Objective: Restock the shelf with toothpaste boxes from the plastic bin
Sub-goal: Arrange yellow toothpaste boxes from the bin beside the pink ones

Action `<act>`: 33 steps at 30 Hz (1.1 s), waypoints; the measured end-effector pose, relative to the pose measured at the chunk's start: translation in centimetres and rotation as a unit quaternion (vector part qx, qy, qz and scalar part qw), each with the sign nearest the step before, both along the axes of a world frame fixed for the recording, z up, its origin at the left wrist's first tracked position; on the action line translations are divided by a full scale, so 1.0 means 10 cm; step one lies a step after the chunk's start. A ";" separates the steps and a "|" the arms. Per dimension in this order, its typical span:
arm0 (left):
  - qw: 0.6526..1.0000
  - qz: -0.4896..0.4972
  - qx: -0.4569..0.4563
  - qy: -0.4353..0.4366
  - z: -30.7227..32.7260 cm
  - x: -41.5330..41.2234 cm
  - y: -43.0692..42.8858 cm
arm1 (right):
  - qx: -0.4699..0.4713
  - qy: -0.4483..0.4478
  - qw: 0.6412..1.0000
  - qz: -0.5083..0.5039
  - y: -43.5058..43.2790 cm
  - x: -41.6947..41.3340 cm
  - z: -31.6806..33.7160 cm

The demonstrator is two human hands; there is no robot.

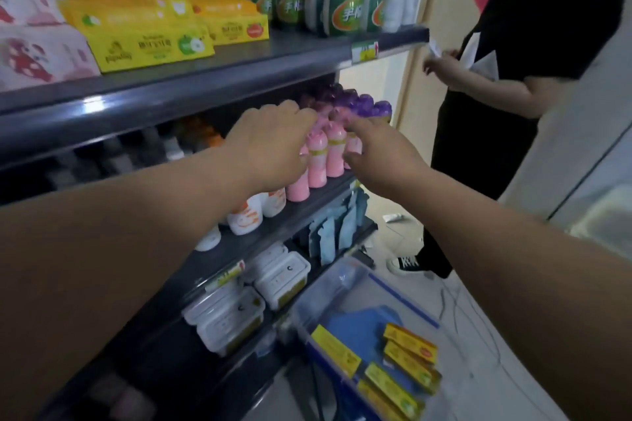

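The left hand [273, 143] and the right hand [383, 155] both touch the small pink plastic bottles [319, 164] on the dark middle shelf [309, 205]. Down low, long yellow toothpaste boxes [410, 357] lie in the clear plastic bin [403, 297].

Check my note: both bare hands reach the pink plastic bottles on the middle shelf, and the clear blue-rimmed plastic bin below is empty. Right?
No. The head view shows the clear blue-rimmed plastic bin holds several yellow toothpaste boxes. The left hand and right hand are at the pink plastic bottles on the middle shelf.
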State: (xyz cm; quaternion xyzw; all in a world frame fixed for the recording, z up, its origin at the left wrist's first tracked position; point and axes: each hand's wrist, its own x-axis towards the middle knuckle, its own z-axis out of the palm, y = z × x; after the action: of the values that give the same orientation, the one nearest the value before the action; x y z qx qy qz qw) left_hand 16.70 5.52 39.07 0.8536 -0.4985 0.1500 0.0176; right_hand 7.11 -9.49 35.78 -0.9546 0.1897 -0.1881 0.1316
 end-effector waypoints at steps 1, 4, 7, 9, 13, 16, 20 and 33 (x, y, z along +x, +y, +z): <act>1.000 -0.003 0.004 0.018 -0.11 -0.04 -0.04 | 0.009 0.005 1.000 -0.003 -0.03 -0.08 -0.10; 0.997 -0.023 0.014 0.072 -0.48 -0.16 -0.20 | 0.020 0.044 0.999 -0.024 -0.15 -0.28 -0.45; 0.993 -0.035 0.038 0.108 -0.89 -0.27 -0.38 | 0.045 0.091 0.994 -0.042 -0.30 -0.46 -0.86; 0.989 -0.042 0.053 0.134 -1.20 -0.33 -0.51 | 0.065 0.120 0.989 -0.051 -0.39 -0.56 -1.16; 0.978 -0.052 0.094 0.179 -1.84 -0.45 -0.78 | 0.097 0.174 0.978 -0.062 -0.57 -0.75 -1.79; 0.968 -0.055 0.124 0.212 -2.31 -0.54 -0.95 | 0.114 0.207 0.970 -0.065 -0.68 -0.86 -2.25; 0.958 -0.072 0.151 0.232 -2.87 -0.68 -1.17 | 0.124 0.233 0.961 -0.079 -0.82 -0.98 -2.79; 0.902 -0.113 0.298 0.292 -4.46 -1.02 -1.62 | 0.146 0.358 0.913 -0.134 -1.25 -1.48 -4.48</act>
State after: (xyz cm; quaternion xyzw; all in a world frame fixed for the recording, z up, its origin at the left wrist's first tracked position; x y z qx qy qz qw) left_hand 6.53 -10.64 -5.56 0.7622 -0.5859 -0.2648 -0.0757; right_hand -7.65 -21.95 -8.97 -0.8939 0.3754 0.1798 0.1663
